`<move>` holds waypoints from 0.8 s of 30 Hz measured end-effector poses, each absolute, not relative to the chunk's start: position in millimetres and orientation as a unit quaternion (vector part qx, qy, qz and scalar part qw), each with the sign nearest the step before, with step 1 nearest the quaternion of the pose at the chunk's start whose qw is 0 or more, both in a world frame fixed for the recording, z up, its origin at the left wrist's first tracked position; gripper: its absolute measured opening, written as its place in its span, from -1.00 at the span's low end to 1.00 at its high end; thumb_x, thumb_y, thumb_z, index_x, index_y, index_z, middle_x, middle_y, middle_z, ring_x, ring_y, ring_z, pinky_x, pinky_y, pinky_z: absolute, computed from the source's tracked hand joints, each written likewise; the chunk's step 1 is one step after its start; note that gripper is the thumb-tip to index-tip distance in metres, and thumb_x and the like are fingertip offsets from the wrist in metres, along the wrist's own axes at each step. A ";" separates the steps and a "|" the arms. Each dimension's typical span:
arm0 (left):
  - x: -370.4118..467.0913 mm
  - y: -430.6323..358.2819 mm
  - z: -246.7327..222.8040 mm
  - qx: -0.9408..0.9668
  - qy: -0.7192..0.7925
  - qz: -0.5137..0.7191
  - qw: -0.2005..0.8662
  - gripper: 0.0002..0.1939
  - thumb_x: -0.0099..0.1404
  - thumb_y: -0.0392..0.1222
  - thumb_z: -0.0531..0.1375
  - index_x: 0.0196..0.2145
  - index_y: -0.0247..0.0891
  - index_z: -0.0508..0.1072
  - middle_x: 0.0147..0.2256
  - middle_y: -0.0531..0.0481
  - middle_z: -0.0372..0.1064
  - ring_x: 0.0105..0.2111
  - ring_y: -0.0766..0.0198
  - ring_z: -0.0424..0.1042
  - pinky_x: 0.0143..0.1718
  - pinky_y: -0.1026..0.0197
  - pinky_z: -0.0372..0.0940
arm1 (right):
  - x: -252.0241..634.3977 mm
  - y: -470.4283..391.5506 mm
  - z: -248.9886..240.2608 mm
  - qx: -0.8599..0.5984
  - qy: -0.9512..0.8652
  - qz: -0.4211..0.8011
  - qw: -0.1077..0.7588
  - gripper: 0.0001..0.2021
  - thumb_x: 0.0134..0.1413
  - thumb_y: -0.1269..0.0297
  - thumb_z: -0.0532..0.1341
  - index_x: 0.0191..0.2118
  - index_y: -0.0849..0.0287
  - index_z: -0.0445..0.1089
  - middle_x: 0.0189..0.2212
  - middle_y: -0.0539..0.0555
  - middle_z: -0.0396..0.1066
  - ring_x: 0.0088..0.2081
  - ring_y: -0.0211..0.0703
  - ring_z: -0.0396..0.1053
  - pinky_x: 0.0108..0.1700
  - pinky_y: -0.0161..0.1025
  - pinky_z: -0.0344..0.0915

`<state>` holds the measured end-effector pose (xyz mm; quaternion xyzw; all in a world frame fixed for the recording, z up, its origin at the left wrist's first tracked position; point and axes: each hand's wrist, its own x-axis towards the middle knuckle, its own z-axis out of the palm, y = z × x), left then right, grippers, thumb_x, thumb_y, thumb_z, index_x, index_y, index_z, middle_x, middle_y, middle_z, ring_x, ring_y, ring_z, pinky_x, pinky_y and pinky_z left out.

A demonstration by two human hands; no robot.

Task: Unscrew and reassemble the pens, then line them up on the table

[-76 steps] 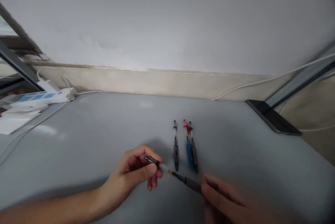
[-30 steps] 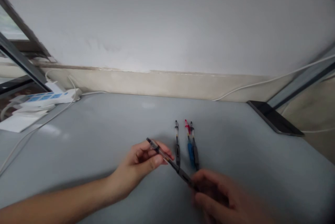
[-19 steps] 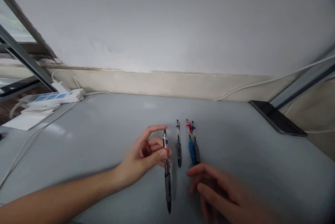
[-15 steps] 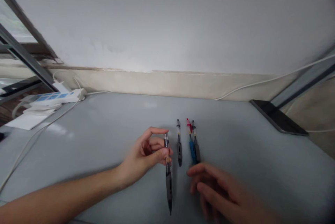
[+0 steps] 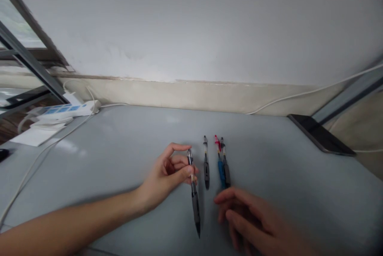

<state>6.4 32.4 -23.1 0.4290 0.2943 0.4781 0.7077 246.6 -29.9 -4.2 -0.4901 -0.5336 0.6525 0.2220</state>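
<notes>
My left hand (image 5: 170, 172) grips a black-and-clear retractable pen (image 5: 195, 204) between thumb and fingers, its tip pointing down toward me. The index finger lies over the pen's top end. Just right of it, a grey-gripped clear pen (image 5: 206, 166) lies on the table. Farther right, a pen with a red top and blue grip (image 5: 220, 170) lies against another grey-gripped pen (image 5: 226, 168). My right hand (image 5: 251, 218), slightly blurred, is close to the lower ends of these two, fingers curved and apart, with nothing in it.
A grey table (image 5: 134, 128) runs back to the wall. At the left stand a white power strip (image 5: 72, 109) and a white cable (image 5: 44, 150), with white paper (image 5: 36, 135) beside them. A dark tablet or phone (image 5: 321, 134) lies at the right edge.
The held pen has tilted, its tip swinging slightly right and up, and the left index finger sits over its top. My right hand has hardly moved.
</notes>
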 end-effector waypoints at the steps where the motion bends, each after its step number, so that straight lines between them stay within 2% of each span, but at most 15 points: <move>1: 6.5 32.3 -23.2 0.429 0.293 0.477 0.709 -0.61 0.25 -0.22 0.45 -0.05 -0.19 0.41 -0.37 0.08 0.55 -0.40 0.36 0.56 -0.32 0.32 0.46 | 246.6 -29.6 -4.2 -0.492 -0.531 0.653 0.222 -0.71 0.34 0.02 0.21 -0.03 0.13 0.37 -0.38 -0.03 0.38 -0.50 -0.31 0.31 -0.52 -0.42 0.27; 4: 7.4 31.8 -22.4 0.428 0.298 0.476 0.708 -0.61 0.25 -0.21 0.45 -0.04 -0.21 0.42 -0.38 0.08 0.54 -0.41 0.36 0.55 -0.32 0.32 0.46 | 246.7 -29.5 -3.6 -0.496 -0.528 0.652 0.223 -0.71 0.34 0.02 0.21 -0.02 0.13 0.38 -0.41 -0.06 0.36 -0.47 -0.29 0.32 -0.49 -0.42 0.29; 10: 8.4 32.2 -23.4 0.426 0.313 0.488 0.695 -0.44 0.25 -0.18 0.45 0.13 -0.11 0.36 -0.36 0.09 0.52 -0.39 0.36 0.54 -0.33 0.33 0.46 | 247.7 -32.1 -7.4 -0.488 -0.533 0.653 0.225 -0.69 0.31 -0.01 0.25 -0.04 0.11 0.39 -0.36 -0.03 0.38 -0.48 -0.31 0.33 -0.52 -0.43 0.28; 17: 7.6 33.2 -29.1 0.431 0.281 0.493 0.702 -0.66 0.28 -0.24 0.43 -0.05 -0.19 0.44 -0.40 0.11 0.54 -0.41 0.41 0.55 -0.34 0.38 0.45 | 249.6 -31.3 -19.0 -0.477 -0.536 0.654 0.239 -0.65 0.31 -0.07 0.23 -0.04 0.10 0.42 -0.38 -0.03 0.38 -0.50 -0.32 0.32 -0.54 -0.44 0.26; 24: 8.0 32.3 -26.3 0.429 0.300 0.492 0.696 -0.60 0.27 -0.20 0.44 -0.01 -0.18 0.41 -0.39 0.11 0.53 -0.41 0.41 0.54 -0.34 0.37 0.46 | 251.2 -32.1 -17.7 -0.479 -0.539 0.652 0.235 -0.71 0.32 -0.02 0.23 -0.04 0.08 0.41 -0.33 -0.01 0.40 -0.48 -0.31 0.33 -0.54 -0.44 0.26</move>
